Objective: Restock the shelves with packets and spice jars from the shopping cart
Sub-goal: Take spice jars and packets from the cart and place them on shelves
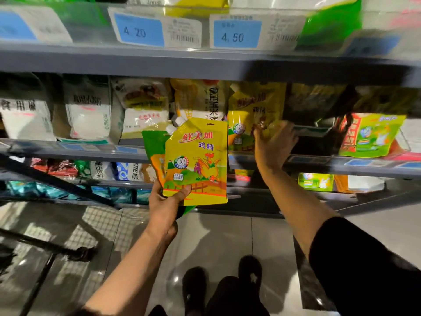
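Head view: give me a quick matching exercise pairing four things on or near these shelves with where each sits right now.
Things:
1. Yellow spouted chicken-seasoning pouch
2. Green spouted pouch
3. Blue 4.50 price tag
4. Right hand

Places:
A. Top shelf rail
B. Behind the yellow pouch
C. Left hand's grip, front
D. Reaching into the middle shelf

Pairs: 1-C, 2-B, 3-A, 4-D

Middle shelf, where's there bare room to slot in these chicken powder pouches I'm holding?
One dark gap on the middle shelf: right of the yellow pouch that the right hand is touching, left of the green packet. How deep it runs is too dark to tell. Left of there, white bags stand packed side by side. The left hand holds the pouches.
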Available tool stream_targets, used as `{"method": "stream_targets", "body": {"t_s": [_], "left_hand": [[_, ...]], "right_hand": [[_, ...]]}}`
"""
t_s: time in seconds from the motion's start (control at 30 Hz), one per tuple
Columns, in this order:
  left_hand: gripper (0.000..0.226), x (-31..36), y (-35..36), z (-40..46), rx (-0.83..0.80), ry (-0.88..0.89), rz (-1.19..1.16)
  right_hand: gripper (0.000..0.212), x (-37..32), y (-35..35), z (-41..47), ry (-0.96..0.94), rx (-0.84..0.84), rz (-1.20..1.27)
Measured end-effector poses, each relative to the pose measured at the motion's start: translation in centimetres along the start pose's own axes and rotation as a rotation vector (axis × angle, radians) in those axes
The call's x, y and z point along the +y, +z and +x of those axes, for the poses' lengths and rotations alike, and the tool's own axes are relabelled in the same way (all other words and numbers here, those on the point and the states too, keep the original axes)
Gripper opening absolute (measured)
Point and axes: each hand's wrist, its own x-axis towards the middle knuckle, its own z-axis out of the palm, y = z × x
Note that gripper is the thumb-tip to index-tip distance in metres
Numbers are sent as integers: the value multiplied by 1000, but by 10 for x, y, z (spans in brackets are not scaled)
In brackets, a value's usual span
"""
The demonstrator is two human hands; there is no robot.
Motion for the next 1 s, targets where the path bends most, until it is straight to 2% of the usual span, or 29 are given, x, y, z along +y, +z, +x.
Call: {"method": "stream_targets", "body": {"t_s": [0.07, 0.13, 0.17, 0.23, 0.3, 0.43, 0.5, 0.67, 0.73, 0.9, 1.0], "left_hand": [[48, 0, -1, 1, -16, 14, 15], [45, 2, -1, -1, -29, 15, 26], [46, 3, 0, -2, -34, 10, 25], [50, 5, 2, -6, -43, 6, 18], [49, 6, 2, -8, -42, 2, 8], [27, 9, 3, -12, -42, -37, -42], [24, 7, 0, -9, -28, -46, -28], [26, 3, -3, -4, 1, -37, 54], [27, 4, -2, -3, 8, -31, 71], [32, 3, -2, -2, 17, -6, 86], [24, 0, -4, 1, 6, 11, 104]], "right_hand": [[36, -2, 3, -35, -90, -236, 164], [47, -3, 10, -64, 15, -498, 206], [56, -5, 13, -74, 88, -581, 202], [66, -10, 18, -85, 128, -617, 185], [63, -16, 18, -88, 108, -586, 189], [61, -21, 12, -84, 95, -579, 169], [56, -18, 10, -80, 73, -590, 175], [30, -12, 3, -64, -20, -493, 62], [22, -8, -5, -52, 22, -425, 164], [39, -11, -36, -14, 95, -182, 494], [37, -11, -43, 13, 109, -83, 597]]}}
